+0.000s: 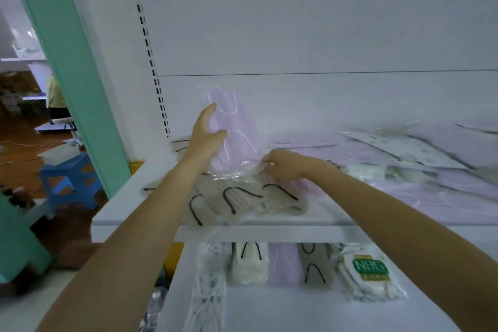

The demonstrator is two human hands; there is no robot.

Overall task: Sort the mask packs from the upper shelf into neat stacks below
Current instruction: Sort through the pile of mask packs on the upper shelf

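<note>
Left hand (207,133): grips the left edge of a lilac mask pack (237,121), held upright at frame centre.
Right hand (283,166): pinches the clear wrapper at that pack's lower right corner.
Beige packs (237,197): lie just below both hands on the upper shelf (269,233).
Loose pile (409,153): lilac and patterned packs, right of centre.
Lower shelf (269,310): a row of stacks at the bottom, with the N95 pack (372,269) rightmost.
Blue stool (70,178): on the floor, left edge.
</note>
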